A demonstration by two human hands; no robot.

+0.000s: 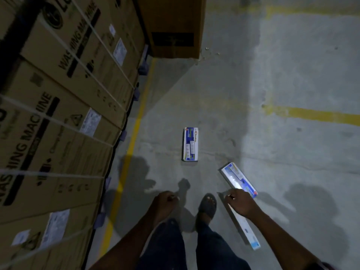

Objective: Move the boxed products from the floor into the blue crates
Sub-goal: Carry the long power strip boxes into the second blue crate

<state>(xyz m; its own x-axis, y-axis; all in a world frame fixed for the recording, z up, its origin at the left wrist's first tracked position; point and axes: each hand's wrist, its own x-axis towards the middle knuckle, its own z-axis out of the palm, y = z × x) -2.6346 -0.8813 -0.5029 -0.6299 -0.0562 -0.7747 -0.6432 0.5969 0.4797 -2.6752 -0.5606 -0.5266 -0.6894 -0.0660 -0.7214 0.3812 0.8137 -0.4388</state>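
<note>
Both forearms are bare, no sleeves showing. The person wears dark blue trousers with a few pale specks, and a dark open-toed sandal on the foot at lower centre of the frame.

We're in a warehouse, dimly lit. Down the left of the frame runs a wall of big brown cardboard cartons printed "WASHING MACHINE", bound with pale straps and tagged with white shipping labels. Another large brown carton stands at the top centre. Underfoot is a bare grey concrete floor, scuffed and stained, with painted yellow lines marking the storage bay along the cartons and more yellow stripes at the right edge.
</note>
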